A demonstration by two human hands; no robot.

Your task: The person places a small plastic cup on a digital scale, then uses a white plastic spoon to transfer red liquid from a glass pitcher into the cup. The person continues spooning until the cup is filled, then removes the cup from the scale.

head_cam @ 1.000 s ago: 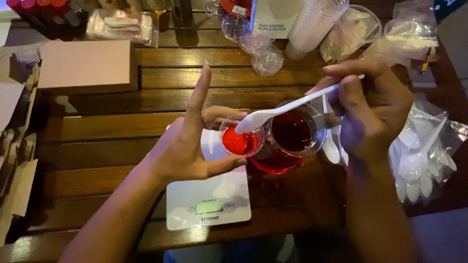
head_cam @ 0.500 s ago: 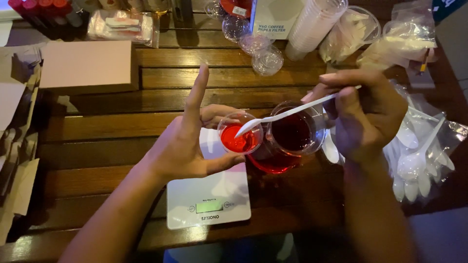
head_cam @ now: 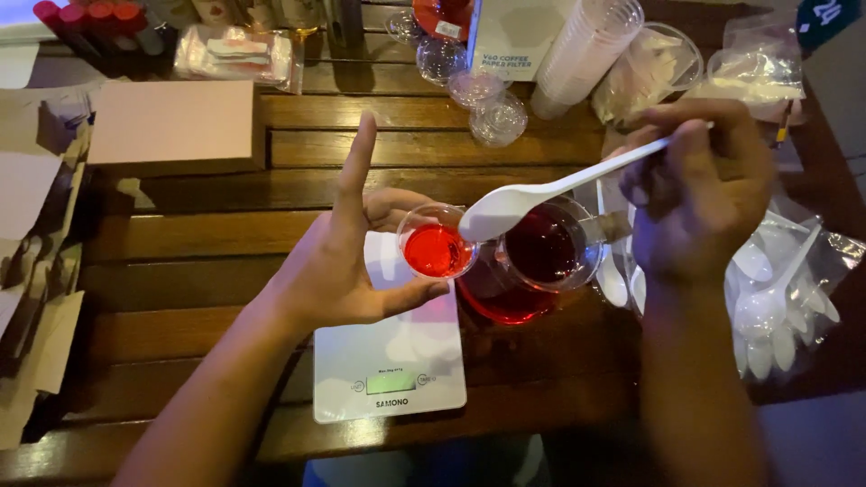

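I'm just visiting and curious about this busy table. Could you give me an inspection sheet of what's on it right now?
Surface: dark slatted wooden table, lit dimly.
Job's things: small clear plastic cup of red liquid; white plastic spoon, its bowl over the cup's rim; glass jug of dark red liquid; flat white kitchen scale beneath the cup.
Clutter: pink cardboard box, stack of clear plastic cups, bag of white spoons, empty small clear cups, red-capped bottles.
Grippers: left hand holds the small cup, index finger raised; right hand grips the spoon's handle.
Cables: nothing seen.
Surroundings: brown cardboard pieces at the table's left edge.
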